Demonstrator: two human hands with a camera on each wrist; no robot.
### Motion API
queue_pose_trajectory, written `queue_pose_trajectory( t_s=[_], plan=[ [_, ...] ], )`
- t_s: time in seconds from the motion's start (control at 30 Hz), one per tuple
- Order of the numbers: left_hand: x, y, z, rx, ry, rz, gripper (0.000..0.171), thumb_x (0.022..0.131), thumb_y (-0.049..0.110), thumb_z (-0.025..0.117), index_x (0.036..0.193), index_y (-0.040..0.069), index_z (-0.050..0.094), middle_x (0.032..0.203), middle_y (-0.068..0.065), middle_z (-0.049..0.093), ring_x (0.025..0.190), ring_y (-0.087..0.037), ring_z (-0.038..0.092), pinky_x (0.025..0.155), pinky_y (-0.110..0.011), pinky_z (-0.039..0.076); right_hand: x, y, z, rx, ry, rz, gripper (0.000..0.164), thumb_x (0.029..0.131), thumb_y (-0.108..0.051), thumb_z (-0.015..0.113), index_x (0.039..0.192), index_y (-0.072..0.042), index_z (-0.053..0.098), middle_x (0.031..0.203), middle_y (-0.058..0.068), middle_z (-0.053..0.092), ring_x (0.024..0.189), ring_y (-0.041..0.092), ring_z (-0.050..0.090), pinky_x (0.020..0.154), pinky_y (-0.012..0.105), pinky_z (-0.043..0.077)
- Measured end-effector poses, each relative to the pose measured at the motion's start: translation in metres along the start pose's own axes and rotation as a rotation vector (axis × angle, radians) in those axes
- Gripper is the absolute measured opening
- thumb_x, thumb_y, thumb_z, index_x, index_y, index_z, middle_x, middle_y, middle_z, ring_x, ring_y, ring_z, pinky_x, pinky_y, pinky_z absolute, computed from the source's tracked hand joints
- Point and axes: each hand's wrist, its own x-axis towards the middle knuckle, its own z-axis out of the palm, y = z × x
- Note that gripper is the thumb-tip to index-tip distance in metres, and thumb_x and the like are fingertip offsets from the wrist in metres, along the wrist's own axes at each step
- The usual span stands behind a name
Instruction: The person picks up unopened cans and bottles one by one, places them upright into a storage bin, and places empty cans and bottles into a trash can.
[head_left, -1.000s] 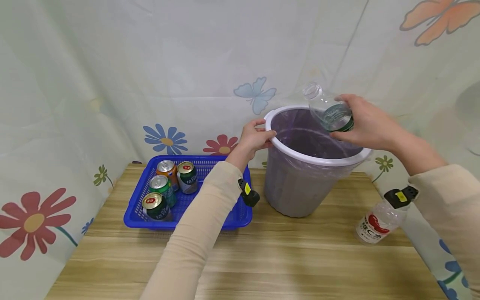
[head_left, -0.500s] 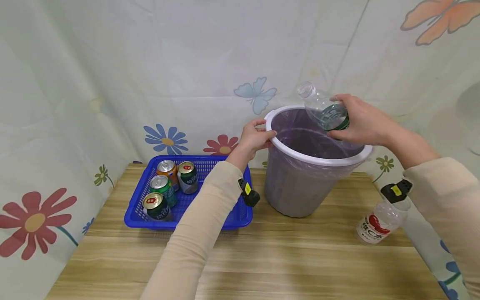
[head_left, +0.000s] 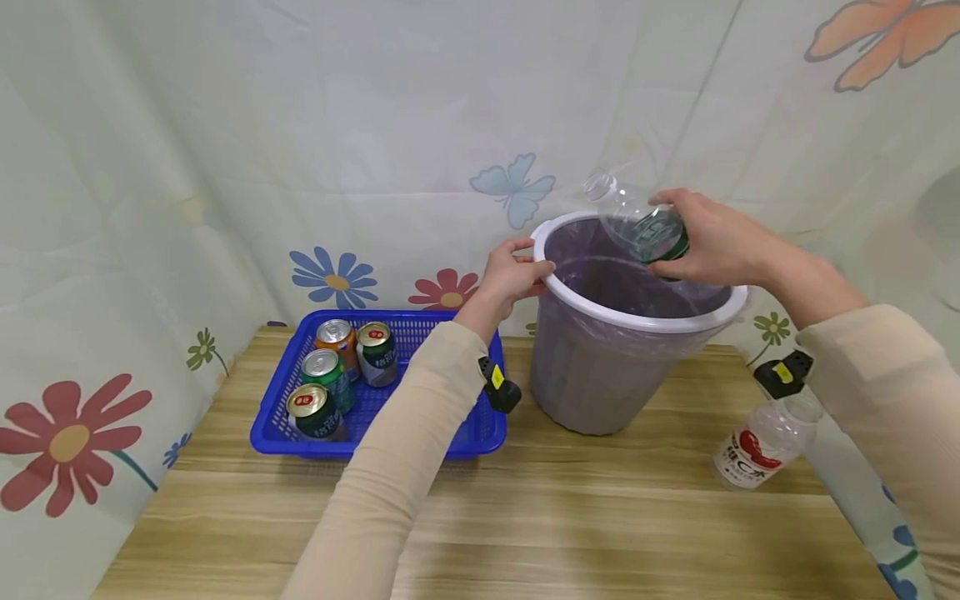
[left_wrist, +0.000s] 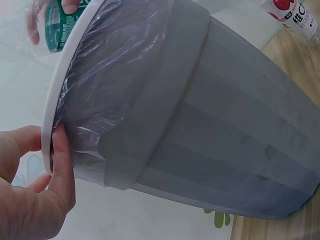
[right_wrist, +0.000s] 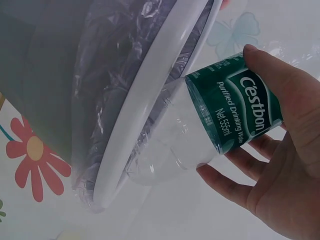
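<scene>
A clear plastic water bottle point(head_left: 637, 218) with a green label point(right_wrist: 235, 102) is in my right hand point(head_left: 716, 237), which grips it around the label. The bottle lies tilted over the mouth of a grey trash bin point(head_left: 600, 375), its neck toward the upper left in the head view. My left hand point(head_left: 513, 275) pinches the bin's white rim point(left_wrist: 59, 85) on the near left side, thumb and fingers on either side of it. A thin translucent bag point(left_wrist: 115, 65) lines the bin and folds over the rim. The bin's bottom inside is hidden.
Left of the bin, a blue plastic basket point(head_left: 375, 450) holds several drink cans point(head_left: 326, 375). A second clear bottle point(head_left: 765, 446) with a red and white label stands on the wooden table point(head_left: 570, 533) at right. A flowered curtain point(head_left: 375, 125) hangs behind.
My right hand has moved slightly left with the water bottle, farther over the bin's mouth. The left hand keeps its place on the rim.
</scene>
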Motion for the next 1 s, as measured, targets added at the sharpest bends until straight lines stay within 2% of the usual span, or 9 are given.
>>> queue_pose_trajectory(
  t_s=[0.63,0.87,1.0],
  plan=[
    [-0.0013,0.0003,-0.0006,0.013,0.005,-0.004,0.052,0.084,0.007,0.065,0.131,0.013,0.044,0.109,-0.012,0.056,0.078,-0.02,0.066,0.066,-0.026,0.056,0.0014,-0.0021,0.0065,0.008,-0.041,0.008,0.084,0.074,-0.022,0.075,0.137,0.002,0.025,0.123,0.028,0.044,0.111,0.04,0.045,0.092,0.055,0.038],
    [-0.0011,-0.0007,-0.0013,0.014,0.0,-0.002,0.051,0.084,0.007,0.066,0.13,0.013,0.044,0.108,-0.012,0.056,0.078,-0.019,0.066,0.066,-0.026,0.056,0.0009,-0.003,0.0088,0.008,-0.086,0.022,0.091,0.077,-0.026,0.073,0.145,-0.006,0.016,0.128,0.027,0.041,0.115,0.041,0.043,0.091,0.057,0.038],
    [-0.0008,-0.0008,-0.0014,0.008,-0.003,0.0,0.052,0.084,0.007,0.066,0.131,0.013,0.044,0.108,-0.012,0.056,0.076,-0.019,0.066,0.066,-0.026,0.056,-0.0002,-0.0043,0.0088,-0.003,-0.089,0.025,0.089,0.08,-0.032,0.069,0.147,-0.011,0.014,0.13,0.026,0.042,0.118,0.043,0.042,0.092,0.06,0.036]
  ],
)
